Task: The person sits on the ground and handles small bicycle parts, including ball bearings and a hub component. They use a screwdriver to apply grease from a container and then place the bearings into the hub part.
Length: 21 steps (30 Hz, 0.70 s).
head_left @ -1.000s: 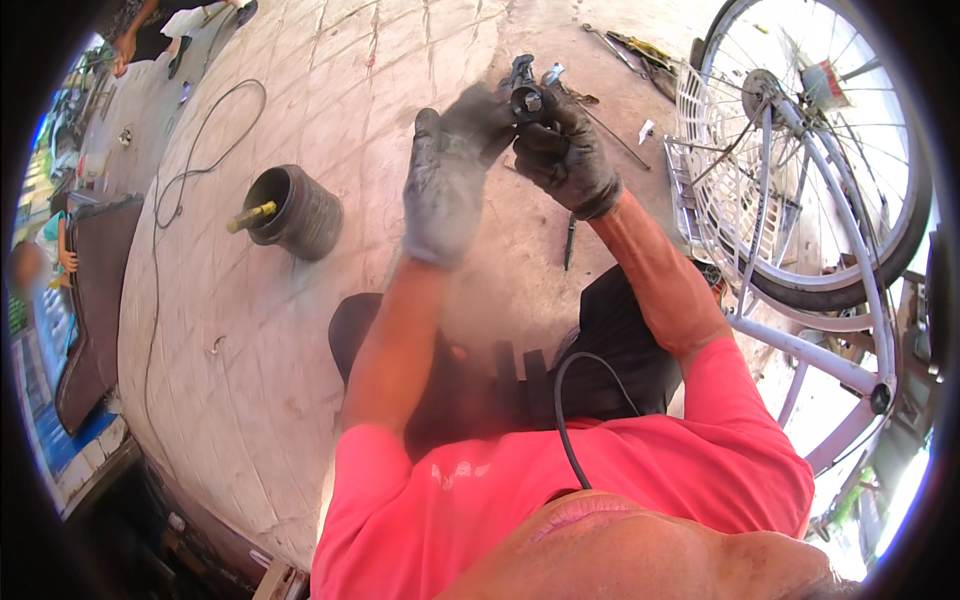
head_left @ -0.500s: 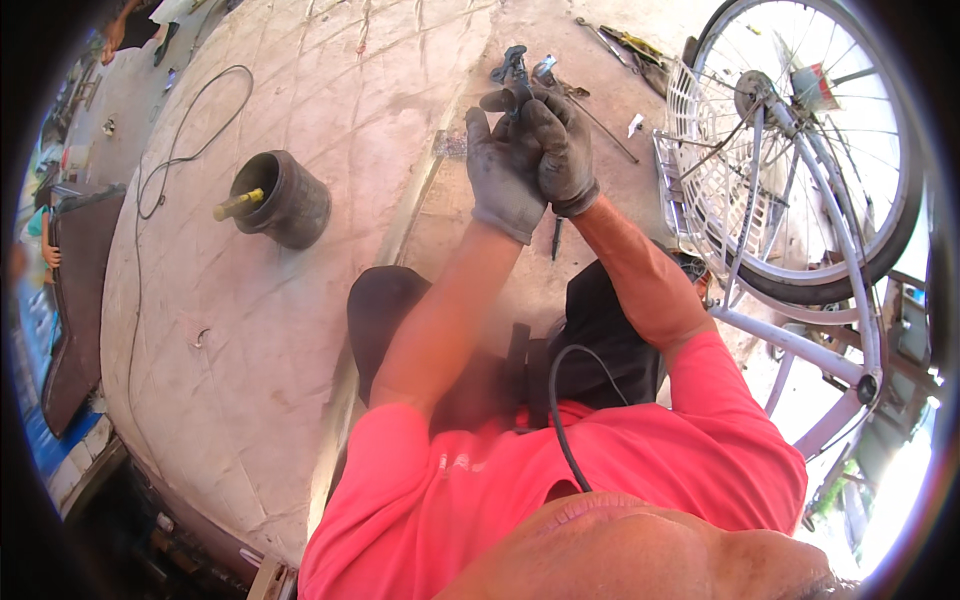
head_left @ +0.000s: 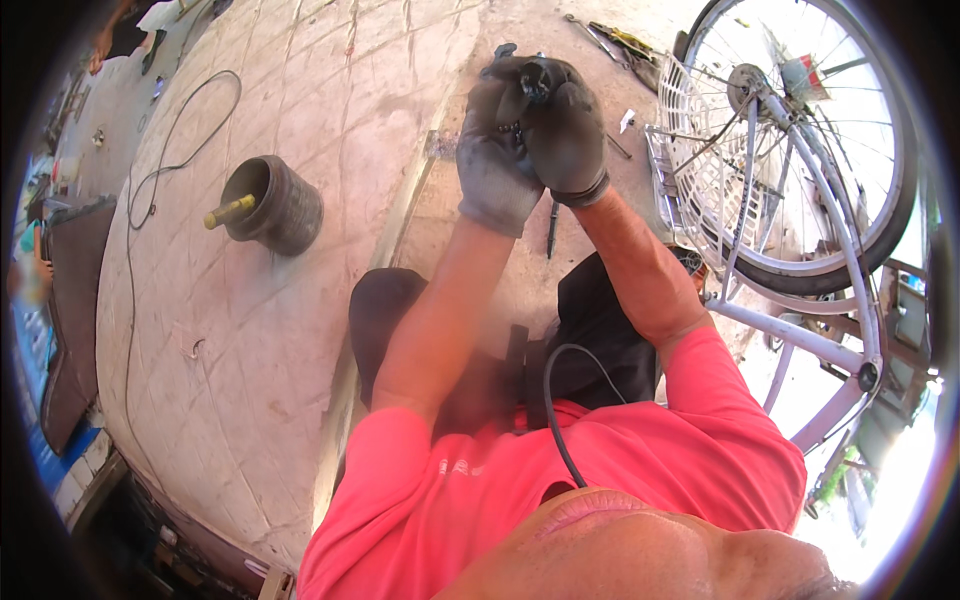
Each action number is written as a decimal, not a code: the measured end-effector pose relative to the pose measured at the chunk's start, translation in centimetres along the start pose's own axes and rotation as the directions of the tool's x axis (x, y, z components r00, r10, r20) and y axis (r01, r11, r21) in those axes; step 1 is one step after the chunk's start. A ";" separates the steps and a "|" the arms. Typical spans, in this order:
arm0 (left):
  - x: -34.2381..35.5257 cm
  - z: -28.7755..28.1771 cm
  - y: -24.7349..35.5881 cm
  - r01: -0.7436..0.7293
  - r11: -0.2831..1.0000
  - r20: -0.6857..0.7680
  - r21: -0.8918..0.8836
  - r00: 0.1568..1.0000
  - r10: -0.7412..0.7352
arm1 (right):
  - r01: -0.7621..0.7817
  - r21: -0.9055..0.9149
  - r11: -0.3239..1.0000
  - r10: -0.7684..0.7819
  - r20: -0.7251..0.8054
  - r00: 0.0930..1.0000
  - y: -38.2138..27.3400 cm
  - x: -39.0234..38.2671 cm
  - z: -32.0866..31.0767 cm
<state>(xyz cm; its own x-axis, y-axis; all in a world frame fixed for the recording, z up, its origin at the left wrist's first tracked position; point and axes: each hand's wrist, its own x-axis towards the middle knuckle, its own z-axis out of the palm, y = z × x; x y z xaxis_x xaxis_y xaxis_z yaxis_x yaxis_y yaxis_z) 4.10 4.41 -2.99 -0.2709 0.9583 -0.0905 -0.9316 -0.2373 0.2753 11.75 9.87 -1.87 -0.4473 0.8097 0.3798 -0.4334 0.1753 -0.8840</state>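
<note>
Gripping a small dark metal part [head_left: 527,80] between them, both gloved hands meet at top centre, over the concrete floor [head_left: 300,330]. Left hand [head_left: 495,160] in a grey work glove, fingers curled shut around the part from the left; right hand [head_left: 568,135] in a darker glove, fingers closed over it from the right. What the part is, cannot tell.

Packages and labels: a small red-and-white label or tag [head_left: 803,77] sits near the hub of the bicycle wheel [head_left: 800,150], upper right; a white scrap [head_left: 627,120] lies on the floor just right of the hands.

Floor is pale scored concrete, dusty. A dark round pot [head_left: 275,205] with a yellow-handled tool [head_left: 229,211] in it stands at left, well apart from the hands. A black cable [head_left: 150,190] loops across the floor at left. A white wire basket [head_left: 700,170] is fixed to the pale bicycle frame [head_left: 800,340]. Loose tools [head_left: 615,40] lie at top. Outdoor workshop, bright sun.
</note>
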 end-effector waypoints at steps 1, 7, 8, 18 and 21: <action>-0.2 -0.2 0.0 -0.113 0.980 0.060 0.165 0.993 0.104 | 0.096 -0.190 0.977 -0.094 0.017 0.995 -1.5 0.8 1.6; 0.2 -2.1 0.7 0.056 0.982 0.164 -0.183 0.986 -0.026 | -0.060 0.410 0.910 0.028 0.084 0.996 -1.6 0.8 2.2; 0.1 -2.2 0.6 0.090 0.960 0.190 -0.264 0.981 -0.040 | -0.133 0.546 0.827 0.074 0.127 0.989 -1.6 0.8 1.9; -0.2 -1.7 3.3 0.184 0.928 0.039 -0.324 0.983 -0.182 | -0.130 0.242 0.962 0.097 0.146 0.985 -3.9 0.3 -0.2; -0.6 -1.3 4.5 0.175 0.936 0.030 -0.304 0.984 -0.174 | -0.243 0.175 0.954 0.223 0.124 0.967 -4.8 -0.7 -0.7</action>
<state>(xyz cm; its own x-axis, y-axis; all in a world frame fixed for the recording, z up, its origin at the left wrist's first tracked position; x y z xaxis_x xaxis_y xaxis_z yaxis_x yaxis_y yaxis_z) -0.25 2.55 -2.93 -0.0969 0.9894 -0.1083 -0.9935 -0.1027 -0.0491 14.66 8.87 1.94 -0.6262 0.7526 0.2039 -0.4423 -0.1275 -0.8878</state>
